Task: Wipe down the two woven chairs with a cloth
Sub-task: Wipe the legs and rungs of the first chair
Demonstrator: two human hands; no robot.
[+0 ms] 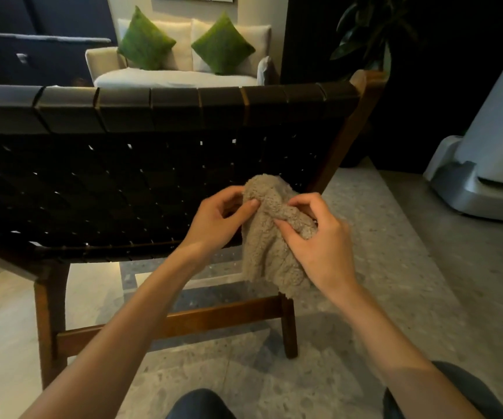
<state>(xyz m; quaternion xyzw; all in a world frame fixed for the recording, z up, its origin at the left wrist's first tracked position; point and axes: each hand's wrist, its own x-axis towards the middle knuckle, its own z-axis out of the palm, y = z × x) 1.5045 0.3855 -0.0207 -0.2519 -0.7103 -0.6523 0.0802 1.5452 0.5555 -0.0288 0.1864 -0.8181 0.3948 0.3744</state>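
A dark woven chair (129,176) with a brown wooden frame stands right in front of me, its back turned toward me. A fluffy beige cloth (270,249) hangs between my hands, just in front of the chair back's lower right corner. My left hand (217,220) pinches the cloth's upper left edge with thumb and fingers. My right hand (316,240) grips a bunched fold on the cloth's right side. Only one woven chair is in view.
A white sofa (180,75) with two green cushions (144,40) stands beyond the chair. A grey appliance (486,170) sits on the floor at the right, a potted plant (365,34) behind the chair's right post. My knees show at the bottom edge.
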